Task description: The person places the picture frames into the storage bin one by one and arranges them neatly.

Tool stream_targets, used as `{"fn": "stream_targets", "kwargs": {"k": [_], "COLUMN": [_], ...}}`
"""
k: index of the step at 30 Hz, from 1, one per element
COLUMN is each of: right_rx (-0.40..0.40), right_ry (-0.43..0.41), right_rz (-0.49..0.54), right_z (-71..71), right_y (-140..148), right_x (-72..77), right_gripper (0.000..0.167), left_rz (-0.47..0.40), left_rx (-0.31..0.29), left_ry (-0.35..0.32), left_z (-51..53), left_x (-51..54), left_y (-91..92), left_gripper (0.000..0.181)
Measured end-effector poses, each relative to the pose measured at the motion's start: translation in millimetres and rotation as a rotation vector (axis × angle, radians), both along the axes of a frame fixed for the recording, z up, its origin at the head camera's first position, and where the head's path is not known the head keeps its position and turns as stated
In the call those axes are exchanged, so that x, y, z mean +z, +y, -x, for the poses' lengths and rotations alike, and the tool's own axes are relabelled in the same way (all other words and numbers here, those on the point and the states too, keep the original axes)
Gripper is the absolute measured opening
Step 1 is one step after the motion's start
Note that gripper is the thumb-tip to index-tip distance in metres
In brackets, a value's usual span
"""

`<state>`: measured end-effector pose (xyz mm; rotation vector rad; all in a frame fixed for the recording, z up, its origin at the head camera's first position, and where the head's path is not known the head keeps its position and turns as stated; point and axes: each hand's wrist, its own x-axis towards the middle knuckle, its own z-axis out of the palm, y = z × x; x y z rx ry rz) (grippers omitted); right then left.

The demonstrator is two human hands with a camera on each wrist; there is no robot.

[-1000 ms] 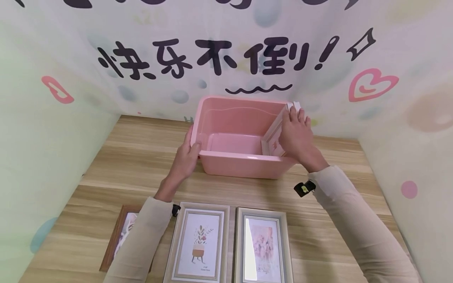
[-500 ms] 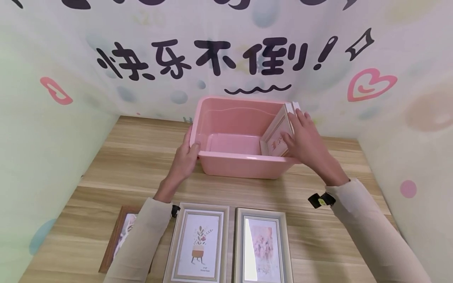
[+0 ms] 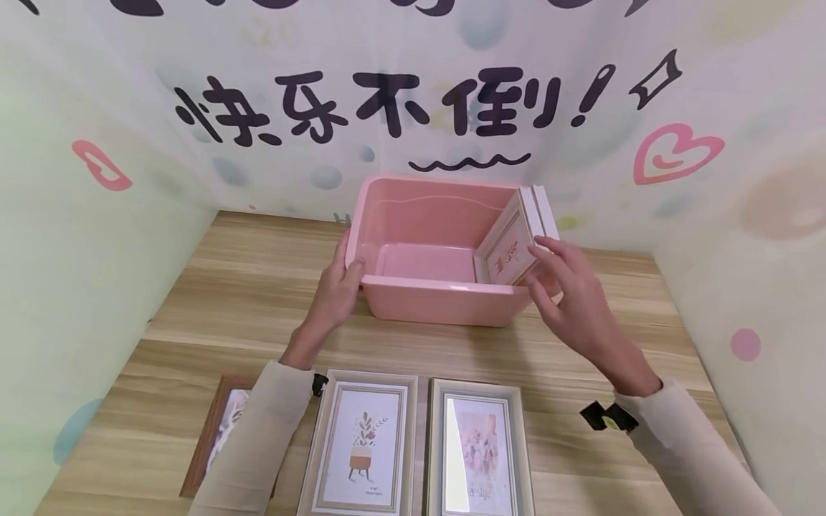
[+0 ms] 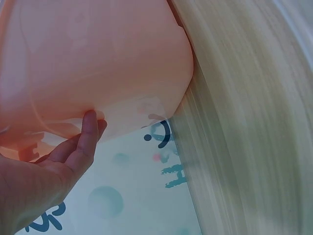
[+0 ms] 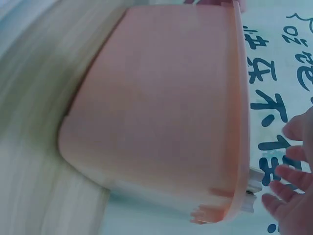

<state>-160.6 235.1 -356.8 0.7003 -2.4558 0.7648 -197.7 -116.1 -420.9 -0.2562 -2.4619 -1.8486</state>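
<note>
A pink plastic bin point(image 3: 445, 304) stands at the back of the table. At its right end, two light-coloured picture frames point(image 3: 510, 251) lean upright side by side, their top edges above the rim. My left hand point(image 3: 338, 287) grips the bin's left rim, thumb over the edge; in the left wrist view its fingers point(image 4: 88, 134) reach under the rim against the outer wall. Off the bin's front right corner, my right hand point(image 3: 577, 301) holds nothing, fingers loosely bent. The right wrist view shows those fingers point(image 5: 293, 176) spread and apart from the frames' corners point(image 5: 252, 191).
Two pale frames, one with a potted plant picture point(image 3: 368, 444) and one with a pink flower picture point(image 3: 480, 451), lie flat on the wooden table point(image 3: 258, 287) in front. A brown frame point(image 3: 216, 437) lies partly under the left forearm. A printed wall sheet point(image 3: 310, 165) stands behind the bin.
My right hand has let go of the frames in the bin and drawn back toward the front right. The left hand and the bin have stayed in place.
</note>
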Motion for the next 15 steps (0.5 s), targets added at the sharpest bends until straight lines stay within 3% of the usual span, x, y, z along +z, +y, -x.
{"fn": "stream_targets", "kwargs": {"k": [4, 9, 15], "right_rx": [0.057, 0.178, 0.309], "right_ry": [0.091, 0.145, 0.046], "right_rz": [0.07, 0.097, -0.056], "right_z": [-9.7, -19.8, -30.1], "right_y": [2.0, 2.6, 2.9], "right_x": [-9.4, -22.3, -44.4], "right_gripper": [0.041, 0.03, 0.03], "left_rz": [0.0, 0.001, -0.009], "left_rx": [0.004, 0.001, -0.009], "left_ry": [0.001, 0.004, 0.006], "left_z": [-0.4, -1.4, -1.9], "left_x": [1.4, 2.3, 1.9], "left_y": [-0.1, 0.2, 0.5], "left_gripper": [0.062, 0.062, 0.061]}}
